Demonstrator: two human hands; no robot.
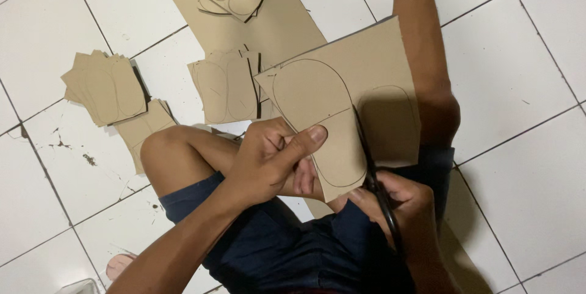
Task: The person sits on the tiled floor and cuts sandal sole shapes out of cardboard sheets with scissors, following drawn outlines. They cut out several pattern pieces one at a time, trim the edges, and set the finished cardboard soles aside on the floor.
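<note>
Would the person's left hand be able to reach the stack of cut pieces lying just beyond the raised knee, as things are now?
Probably not right away: the left hand is gripping the cardboard sheet that the scissors in the right hand are in. The stack lies close, with nothing blocking the way.

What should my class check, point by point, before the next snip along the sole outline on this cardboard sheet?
1. Left hand grips the cardboard sheet at its lower edge: ok.
2. Right hand holds the scissors: ok.
3. Blades sit in the cut between the two drawn outlines: ok.
4. Left thumb lies clear of the blades: ok.
5. Drawn sole outline is readable ahead of the cut: ok.
6. Fingers under the sheet are clear of the blades: cannot tell.
</note>
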